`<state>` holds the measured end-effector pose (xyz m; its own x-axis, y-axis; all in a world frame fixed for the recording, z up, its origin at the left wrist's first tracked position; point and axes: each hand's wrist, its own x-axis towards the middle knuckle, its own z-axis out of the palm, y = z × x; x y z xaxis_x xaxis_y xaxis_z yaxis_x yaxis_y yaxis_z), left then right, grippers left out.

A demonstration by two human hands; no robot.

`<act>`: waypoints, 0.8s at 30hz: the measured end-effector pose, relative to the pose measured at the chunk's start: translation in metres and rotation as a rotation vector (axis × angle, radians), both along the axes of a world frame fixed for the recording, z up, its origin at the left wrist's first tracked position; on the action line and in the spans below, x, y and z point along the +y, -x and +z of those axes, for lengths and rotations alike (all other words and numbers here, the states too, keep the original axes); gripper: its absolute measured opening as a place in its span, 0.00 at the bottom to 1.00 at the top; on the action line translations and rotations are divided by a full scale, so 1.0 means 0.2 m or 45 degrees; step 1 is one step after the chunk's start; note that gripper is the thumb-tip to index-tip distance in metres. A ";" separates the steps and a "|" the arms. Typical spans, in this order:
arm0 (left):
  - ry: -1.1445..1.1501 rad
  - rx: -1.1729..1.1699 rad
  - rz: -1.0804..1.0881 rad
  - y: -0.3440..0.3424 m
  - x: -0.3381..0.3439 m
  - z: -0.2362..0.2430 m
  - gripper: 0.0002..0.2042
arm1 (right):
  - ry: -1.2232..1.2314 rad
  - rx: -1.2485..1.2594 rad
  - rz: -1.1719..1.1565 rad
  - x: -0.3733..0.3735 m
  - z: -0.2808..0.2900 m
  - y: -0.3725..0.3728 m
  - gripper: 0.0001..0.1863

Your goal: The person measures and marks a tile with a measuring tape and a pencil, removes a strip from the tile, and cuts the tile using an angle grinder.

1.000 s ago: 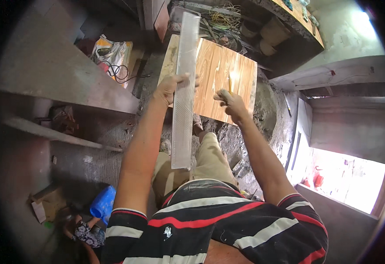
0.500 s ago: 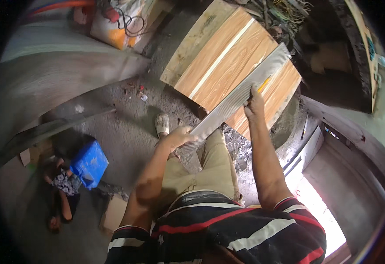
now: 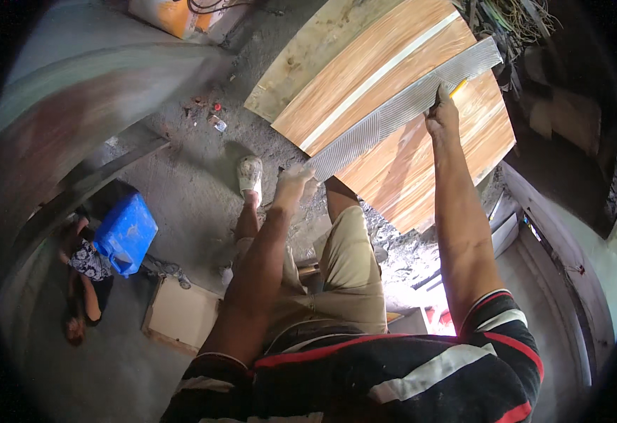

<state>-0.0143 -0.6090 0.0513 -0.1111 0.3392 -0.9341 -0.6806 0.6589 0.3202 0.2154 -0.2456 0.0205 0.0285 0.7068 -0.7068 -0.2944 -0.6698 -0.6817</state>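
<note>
A long, narrow grey strip (image 3: pixel 375 130) with a fine ribbed surface lies slantwise across a wood-grain panel (image 3: pixel 421 173), which has a pale stripe. My left hand (image 3: pixel 294 187) is closed on the strip's near-left end. Farther along, my right hand (image 3: pixel 443 118) grips the strip's near edge, thumb on top. A slim yellow pencil-like stick (image 3: pixel 458 88) pokes out beside the right hand's fingers; how it is held is partly hidden. Under the panel's far-left side, a stained board (image 3: pixel 287 77) shows.
A blue jerrycan (image 3: pixel 128 233) stands at left, near another person (image 3: pixel 90 271). A cardboard box (image 3: pixel 181 314) sits by my left side. Tangled wires or twigs (image 3: pixel 513 25) lie beyond the panel. A orange-and-white sack (image 3: pixel 174 14) is at the far left; rough dirt floor surrounds my feet.
Both hands have moved farther away with the strip, which now lies flatter over the panel and at a shallower slant. My view has shifted, and the panel looks larger.
</note>
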 end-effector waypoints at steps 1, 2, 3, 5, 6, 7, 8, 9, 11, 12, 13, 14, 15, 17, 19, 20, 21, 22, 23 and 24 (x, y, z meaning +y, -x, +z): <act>0.008 -0.007 0.004 -0.03 -0.01 -0.05 0.12 | 0.010 0.012 -0.012 0.01 -0.02 0.01 0.18; 0.095 0.059 0.058 -0.05 0.01 -0.09 0.11 | 0.007 0.005 -0.012 0.01 -0.04 0.04 0.18; 0.180 0.127 0.111 -0.06 0.03 -0.12 0.11 | 0.033 -0.053 0.039 0.00 -0.07 0.08 0.18; 0.141 0.202 0.263 -0.19 0.15 -0.16 0.09 | -0.028 -0.208 0.063 0.14 -0.16 -0.09 0.20; 0.102 0.222 0.310 -0.15 0.09 -0.20 0.09 | -0.058 -0.239 0.009 0.09 -0.18 0.03 0.20; 0.025 0.190 0.350 -0.19 0.12 -0.24 0.08 | -0.056 -0.294 -0.030 0.16 -0.21 -0.03 0.19; 0.096 0.234 0.303 -0.19 0.12 -0.22 0.07 | -0.029 -0.201 -0.118 0.12 -0.20 0.04 0.17; 0.167 0.282 0.258 -0.18 0.12 -0.19 0.07 | 0.021 -0.203 -0.104 0.10 -0.18 0.06 0.15; 0.174 0.313 0.211 -0.17 0.11 -0.18 0.06 | 0.046 -0.327 0.010 0.11 -0.15 0.08 0.11; 0.194 0.340 0.166 -0.20 0.12 -0.19 0.06 | 0.068 -0.378 0.052 0.13 -0.14 0.04 0.10; 0.176 0.341 0.169 -0.20 0.13 -0.18 0.06 | 0.093 -0.414 0.106 0.14 -0.12 0.05 0.10; 0.184 0.376 0.194 -0.21 0.13 -0.18 0.06 | 0.077 -0.414 0.103 0.15 -0.10 0.06 0.10; 0.193 0.411 0.220 -0.22 0.13 -0.18 0.06 | 0.063 -0.457 0.153 0.16 -0.08 0.07 0.11; 0.184 0.425 0.234 -0.22 0.11 -0.23 0.06 | 0.055 -0.498 0.201 0.18 -0.07 0.09 0.11; 0.217 0.396 0.252 -0.23 0.06 -0.29 0.06 | -0.010 -0.539 0.336 0.19 -0.07 0.09 0.12; 0.217 0.394 0.251 -0.24 0.05 -0.31 0.06 | -0.009 -0.541 0.336 0.20 -0.08 0.09 0.12; 0.178 0.412 0.286 -0.25 0.03 -0.33 0.06 | -0.053 -0.561 0.375 0.20 -0.08 0.09 0.13; 0.138 0.419 0.318 -0.27 0.05 -0.32 0.06 | -0.097 -0.593 0.413 0.21 -0.10 0.06 0.13; 0.139 0.408 0.317 -0.29 0.06 -0.31 0.06 | -0.095 -0.604 0.414 0.22 -0.11 0.03 0.13; 0.114 0.386 0.301 -0.31 0.07 -0.30 0.07 | -0.098 -0.659 0.476 0.24 -0.12 0.01 0.14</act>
<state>0.0468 -0.5945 -0.0085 -0.4518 0.1899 -0.8717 -0.7003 0.5298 0.4784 0.2141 -0.1975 -0.0026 0.0942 0.7832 -0.6146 0.3299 -0.6070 -0.7230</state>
